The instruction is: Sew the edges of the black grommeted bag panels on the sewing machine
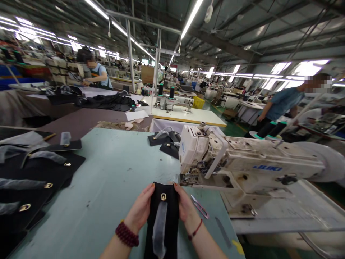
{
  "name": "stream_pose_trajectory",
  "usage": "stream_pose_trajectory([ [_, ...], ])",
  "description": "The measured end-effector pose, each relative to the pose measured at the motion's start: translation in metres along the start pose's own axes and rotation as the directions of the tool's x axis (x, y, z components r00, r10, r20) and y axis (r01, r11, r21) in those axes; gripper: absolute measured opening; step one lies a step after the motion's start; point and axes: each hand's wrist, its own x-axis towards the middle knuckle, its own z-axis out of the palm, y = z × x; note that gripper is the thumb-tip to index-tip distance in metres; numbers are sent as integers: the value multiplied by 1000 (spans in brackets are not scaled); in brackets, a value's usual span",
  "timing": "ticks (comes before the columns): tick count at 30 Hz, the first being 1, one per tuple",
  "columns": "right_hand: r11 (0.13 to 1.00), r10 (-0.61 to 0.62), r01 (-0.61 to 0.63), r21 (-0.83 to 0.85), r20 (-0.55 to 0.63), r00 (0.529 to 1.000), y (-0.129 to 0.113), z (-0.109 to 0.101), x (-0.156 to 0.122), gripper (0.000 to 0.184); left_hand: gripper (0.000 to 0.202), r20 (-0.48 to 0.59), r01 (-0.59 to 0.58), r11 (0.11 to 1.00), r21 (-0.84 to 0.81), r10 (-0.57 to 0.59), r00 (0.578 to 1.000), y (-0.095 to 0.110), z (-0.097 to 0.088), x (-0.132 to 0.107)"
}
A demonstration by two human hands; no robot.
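A black fabric panel [172, 223] lies lengthwise in front of me, held along both sides near its far end. My left hand [142, 205] grips its left edge, and my right hand [184, 203] grips the right edge. On the panel sits a gold metal ring fitting [163, 196], with a strap wrapped in clear plastic [160, 230] running down from it. Just beyond the hands stands a white sewing machine [253, 169]. Pink-handled thread snips [199, 207] rest to the right of my right hand.
Similar black pieces with gold rings [54, 176] are piled at the left, and a few more [168, 144] lie behind the machine head. A grey blade-like strip [223, 232] lies on the green tabletop [107, 180]. One person [97, 73] works at the far left; another [285, 100] stands at right.
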Motion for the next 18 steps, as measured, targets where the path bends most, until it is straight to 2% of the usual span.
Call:
stream_pose_trajectory([
  [4, 998, 61, -60, 22, -40, 997, 6, -2, -5, 41, 25, 43, 18, 994, -107, -13, 999, -6, -4, 4],
  [8, 991, 34, -46, -128, -94, 995, 9, -18, -25, 39, 20, 37, 58, 980, -189, -52, 998, -6, -5, 5],
  [13, 989, 56, -70, -126, -109, 992, 19, -33, -59, 39, 35, 92, 89, 987, -134, -77, 993, -2, 0, 1],
  [18, 991, 38, -52, -123, -113, 993, 24, -29, -74, 39, 36, -24, 9, 989, -148, -13, 1000, -2, 3, 3],
])
